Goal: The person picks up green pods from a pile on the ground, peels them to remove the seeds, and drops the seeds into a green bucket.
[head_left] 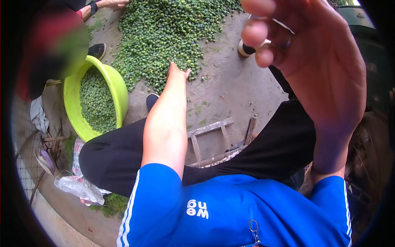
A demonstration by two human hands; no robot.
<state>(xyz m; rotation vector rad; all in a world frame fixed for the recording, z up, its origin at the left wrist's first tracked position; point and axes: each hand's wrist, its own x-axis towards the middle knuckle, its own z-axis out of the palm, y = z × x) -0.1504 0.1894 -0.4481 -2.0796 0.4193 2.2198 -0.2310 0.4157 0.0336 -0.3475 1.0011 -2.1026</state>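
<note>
A big heap of small round green fruits (164, 33) lies on the ground in front of me. At its near edge, my left hand (177, 73) reaches down into the loose fruits, thumb apart from the fingers; some fingertips are hidden, and nothing is seen gripped. My right hand (317, 57) is raised close to the camera at the upper right, its fingers loosely bent and apart, partly cut off by the frame's top edge. It touches nothing visible. Left of the heap, a tilted yellow-green tub (122, 88) holds more of the same green fruits.
Another person's hand (115, 3) is at the top left; a blurred red and green shape (57, 49) is below it. A wooden frame (210, 127) lies between my legs. A clear plastic bag (80, 189) lies at lower left. A shoe (246, 48) stands right of the heap.
</note>
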